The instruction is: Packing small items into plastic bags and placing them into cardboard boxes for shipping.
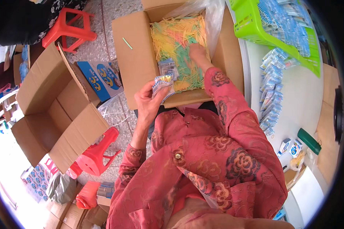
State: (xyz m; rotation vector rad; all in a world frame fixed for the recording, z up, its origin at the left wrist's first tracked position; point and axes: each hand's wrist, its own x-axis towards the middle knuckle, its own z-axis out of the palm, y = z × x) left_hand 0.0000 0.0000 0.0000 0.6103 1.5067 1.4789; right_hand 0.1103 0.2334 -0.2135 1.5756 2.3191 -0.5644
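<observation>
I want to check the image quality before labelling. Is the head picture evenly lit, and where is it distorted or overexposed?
Head view: daylight is uneven, with the lower left floor washed out to white; the fisheye bends the white table edge and darkens the rim; the open cardboard box of thin coloured sticks is clear; the left hand holding a small clear packet looks fairly sharp, the right hand slightly soft.

Matt brown cardboard box (137, 49), thin plastic sticks (179, 42) (yellow, green), glossy green plastic basket (252, 26)
</observation>
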